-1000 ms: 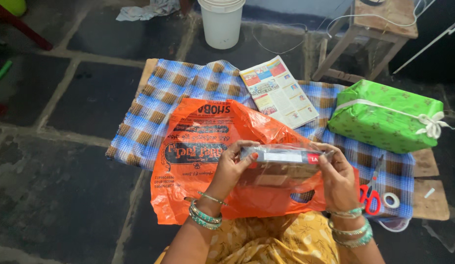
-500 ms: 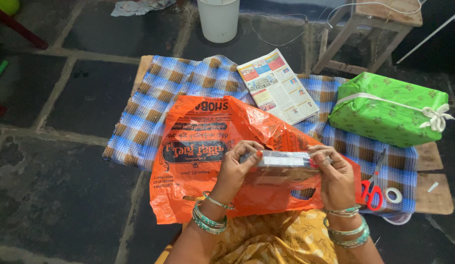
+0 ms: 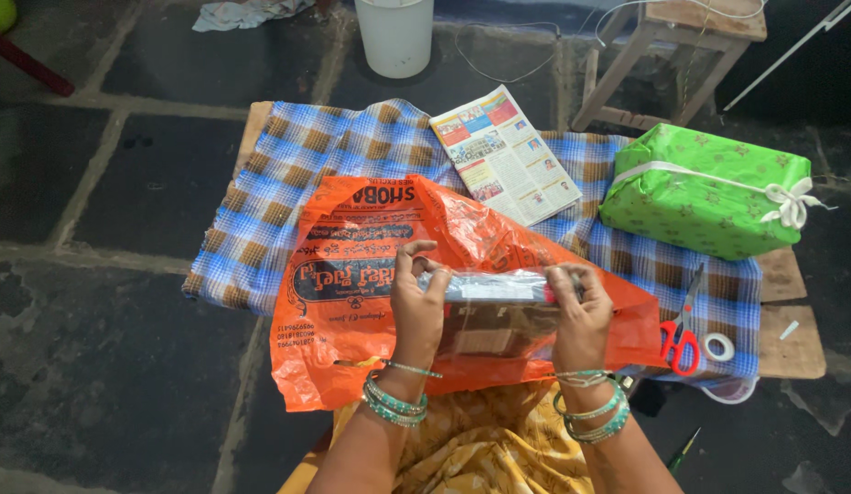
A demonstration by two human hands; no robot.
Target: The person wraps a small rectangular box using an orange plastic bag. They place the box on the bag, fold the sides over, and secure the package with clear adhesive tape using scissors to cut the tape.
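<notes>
I see the left hand (image 3: 418,306) at lower centre of the frame, thumb and fingers pinching the left end of a clear plastic packet (image 3: 495,311). The packet is held level between both hands, above an orange plastic bag (image 3: 352,274) that lies spread over a blue checked cloth (image 3: 288,174); gripping each end keeps the limp wrapper stretched flat so its top edge can be handled. Something brown shows through the wrapper, but I cannot tell what it is.

The right hand (image 3: 579,311) pinches the opposite end in the same way, fingers curled over the top edge. Both wrists carry green bangles.

Further right, upper centre, a folded newspaper (image 3: 503,155) lies flat on the cloth, apart from the bag. Right of that, a green wrapped box (image 3: 705,192), tied with white ribbon, sits on the cloth's upper right part, well away from the hands. Below it, red-handled scissors (image 3: 682,325) and a roll of tape (image 3: 718,347) lie just beside each other at the cloth's right edge, near the right hand.

A white bucket (image 3: 394,35) stands on the stone floor at the top of the frame.
</notes>
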